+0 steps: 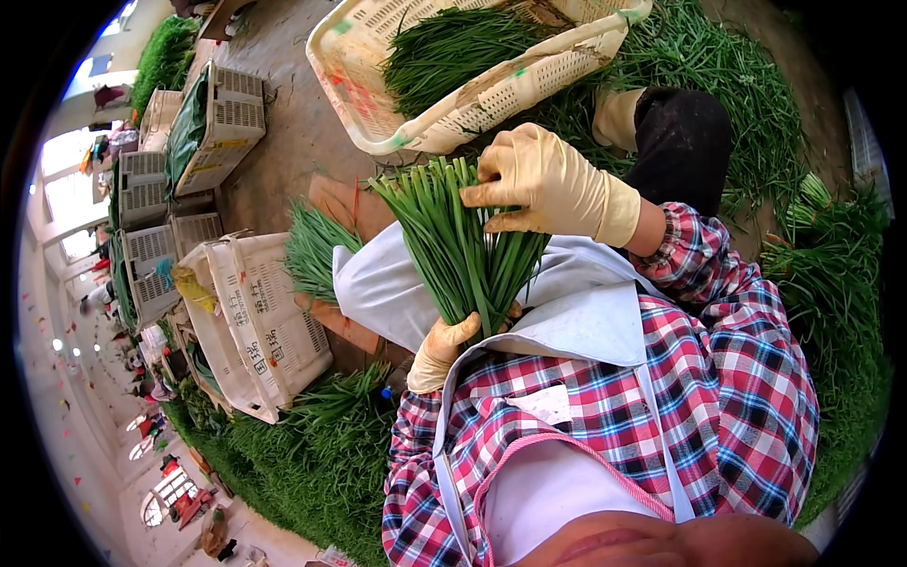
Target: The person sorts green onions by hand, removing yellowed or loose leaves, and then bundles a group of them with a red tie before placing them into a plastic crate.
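Observation:
A bunch of garlic chives [458, 241] fans out in front of my chest, its pale cut ends at the far side. My left hand [444, 352], in a cream rubber glove, is closed round the narrow near end of the bunch. At the spread far end, on the right side, my right hand [553, 184] wears the same kind of glove. Its fingers are bent and pinch some stalks near their tips; the thumb is partly hidden. Below the bunch lies my grey-white apron [397, 283].
A cream perforated crate [378, 142] beyond my hands holds more chives [453, 52]. Another white crate [269, 321] stands at left, near a small chive bundle [316, 250]. Stacked crates [222, 123] are farther left. Loose chives [699, 76] heap at right, and more greens [293, 472] lie lower left.

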The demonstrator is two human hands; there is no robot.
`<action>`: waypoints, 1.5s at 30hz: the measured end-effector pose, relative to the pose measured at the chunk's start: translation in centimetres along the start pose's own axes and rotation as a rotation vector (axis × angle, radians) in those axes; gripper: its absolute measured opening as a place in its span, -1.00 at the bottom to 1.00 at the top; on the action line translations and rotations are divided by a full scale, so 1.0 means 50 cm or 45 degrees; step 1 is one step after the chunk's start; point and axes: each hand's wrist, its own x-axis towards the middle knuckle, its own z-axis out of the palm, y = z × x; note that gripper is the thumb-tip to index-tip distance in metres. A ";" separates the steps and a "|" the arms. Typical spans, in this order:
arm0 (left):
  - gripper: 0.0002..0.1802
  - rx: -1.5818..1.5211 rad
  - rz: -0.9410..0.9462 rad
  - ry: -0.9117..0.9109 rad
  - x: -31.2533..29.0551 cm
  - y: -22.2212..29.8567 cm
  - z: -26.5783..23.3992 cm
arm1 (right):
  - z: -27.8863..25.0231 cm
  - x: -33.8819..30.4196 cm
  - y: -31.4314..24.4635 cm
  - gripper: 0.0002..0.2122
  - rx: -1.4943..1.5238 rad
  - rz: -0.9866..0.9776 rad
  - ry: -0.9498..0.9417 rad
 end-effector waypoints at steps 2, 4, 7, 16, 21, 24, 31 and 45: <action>-0.19 0.042 0.020 -0.008 -0.001 0.010 0.007 | 0.003 0.008 -0.009 -0.72 -0.059 -0.148 0.027; -0.19 0.006 0.050 0.006 -0.002 0.013 0.020 | 0.014 0.009 -0.013 -0.79 -0.070 -0.219 -0.001; -0.19 -0.018 0.042 0.035 0.010 0.010 0.025 | 0.010 0.004 -0.003 -0.85 -0.006 -0.238 -0.017; -0.19 -0.056 0.033 -0.025 0.008 -0.012 -0.002 | 0.030 -0.028 0.021 -0.88 0.399 0.039 0.078; -0.26 -0.054 0.058 -0.027 0.001 -0.007 -0.003 | 0.005 -0.015 -0.009 -0.80 0.225 0.089 0.042; -0.32 -0.020 0.134 -0.060 0.007 0.010 0.023 | 0.013 -0.017 -0.019 -0.78 0.149 0.206 -0.035; -0.27 0.044 0.143 -0.038 -0.001 0.018 0.025 | 0.033 -0.025 -0.012 -0.88 0.432 0.363 -0.094; -0.54 0.194 0.154 0.030 0.025 -0.030 -0.030 | -0.102 -0.026 0.016 -0.89 1.335 -0.161 -0.402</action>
